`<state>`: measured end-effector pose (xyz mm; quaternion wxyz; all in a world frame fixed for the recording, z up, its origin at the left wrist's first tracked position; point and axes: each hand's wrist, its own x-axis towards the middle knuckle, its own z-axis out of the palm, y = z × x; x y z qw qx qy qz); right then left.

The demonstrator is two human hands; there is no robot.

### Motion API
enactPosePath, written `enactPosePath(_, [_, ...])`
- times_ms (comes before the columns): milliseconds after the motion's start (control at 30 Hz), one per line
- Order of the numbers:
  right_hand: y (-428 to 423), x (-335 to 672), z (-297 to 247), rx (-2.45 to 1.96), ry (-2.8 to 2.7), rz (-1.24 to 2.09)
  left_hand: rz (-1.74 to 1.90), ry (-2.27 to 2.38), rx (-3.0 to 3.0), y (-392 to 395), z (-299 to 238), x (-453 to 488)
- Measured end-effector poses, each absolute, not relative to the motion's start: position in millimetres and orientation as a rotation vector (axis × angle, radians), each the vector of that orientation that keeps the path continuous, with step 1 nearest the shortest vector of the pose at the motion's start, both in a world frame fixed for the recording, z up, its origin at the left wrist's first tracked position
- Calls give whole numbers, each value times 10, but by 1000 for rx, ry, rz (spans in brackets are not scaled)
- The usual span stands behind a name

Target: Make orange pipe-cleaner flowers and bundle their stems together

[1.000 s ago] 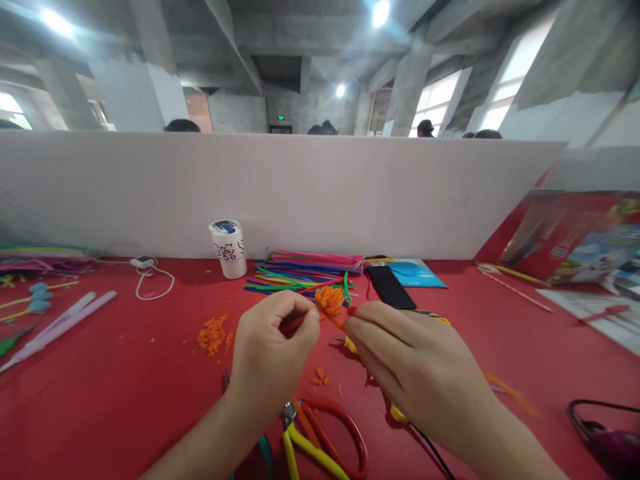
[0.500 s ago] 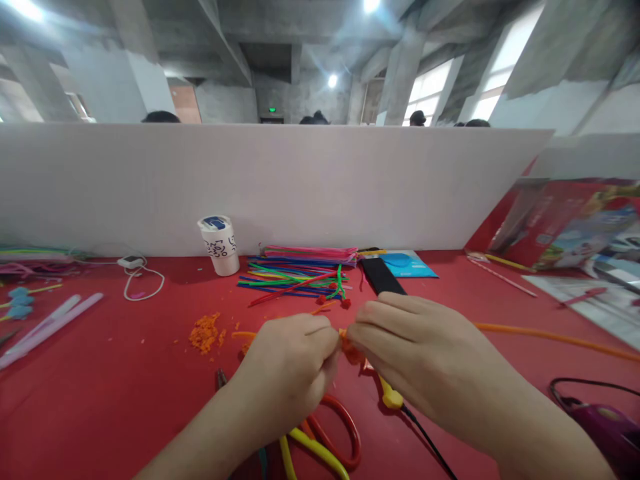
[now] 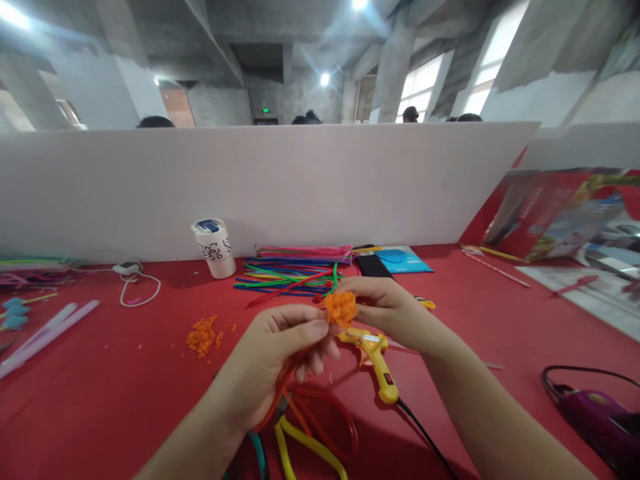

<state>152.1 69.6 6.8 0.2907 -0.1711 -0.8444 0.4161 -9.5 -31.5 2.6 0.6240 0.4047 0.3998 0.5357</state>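
My left hand (image 3: 273, 357) is closed around an orange pipe cleaner stem (image 3: 280, 390) that runs down past my palm. At its top sits a fuzzy orange ball (image 3: 341, 308), coiled like a flower head. My right hand (image 3: 385, 308) pinches that ball from the right side, fingers curled. Both hands hover just above the red table (image 3: 100, 400). Under them lie a yellow glue gun (image 3: 375, 357) with a black cord and scissors with red and yellow handles (image 3: 313, 433).
A pile of coloured pipe cleaners (image 3: 290, 273) lies behind my hands, with a black phone (image 3: 373, 265) and a white paper cup (image 3: 213, 248) nearby. Orange fluff scraps (image 3: 203, 335) sit left. A white partition (image 3: 280, 187) walls the back. A purple device (image 3: 595, 410) rests at right.
My hands have risen from the table and turned the orange ball upward into view. The right hand has swung round to the ball's far side, uncovering the glue gun. The long orange strand at right is gone.
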Motion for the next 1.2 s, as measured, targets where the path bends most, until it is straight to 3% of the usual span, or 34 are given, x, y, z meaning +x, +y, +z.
enactPosePath(233, [595, 1422, 32, -597, -2266, 957, 1339, 940, 843, -263, 51, -131])
enactPosePath(800, [463, 1357, 35, -465, -2239, 516, 1455, 1047, 979, -278, 83, -202])
enactPosePath(1033, [376, 1299, -15, -465, -2287, 344, 1661, 1747, 1879, -328, 55, -154])
enactPosePath(1200, [231, 1295, -18, -445, -2338, -162, 1577, 1991, 2385, -288, -13, -199])
